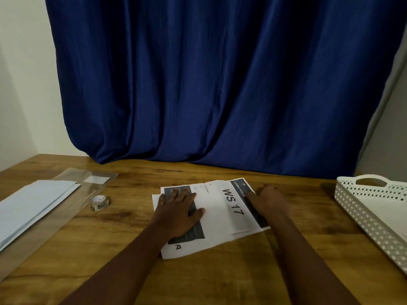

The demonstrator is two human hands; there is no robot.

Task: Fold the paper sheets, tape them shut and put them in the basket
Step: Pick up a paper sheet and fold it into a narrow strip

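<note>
Now, from the head view: lying mid-surface [220, 280], a printed sheet [217, 213], half folded, long axis running near-left to far-right. Pressing flat on its left part, left hand [177, 214], fingers spread, gripping nothing. Resting on the right flap's edge, right hand [267, 200], fingers straight, pinning rather than pinching. Waiting far left beside spare sheets [33, 205], nearer the left hand, a tape roll [99, 201]. Sitting far right, nearer the right hand, the basket [372, 212]. Reading on the flap: "WS 17", "LIVING ROOM", "2A".
</note>
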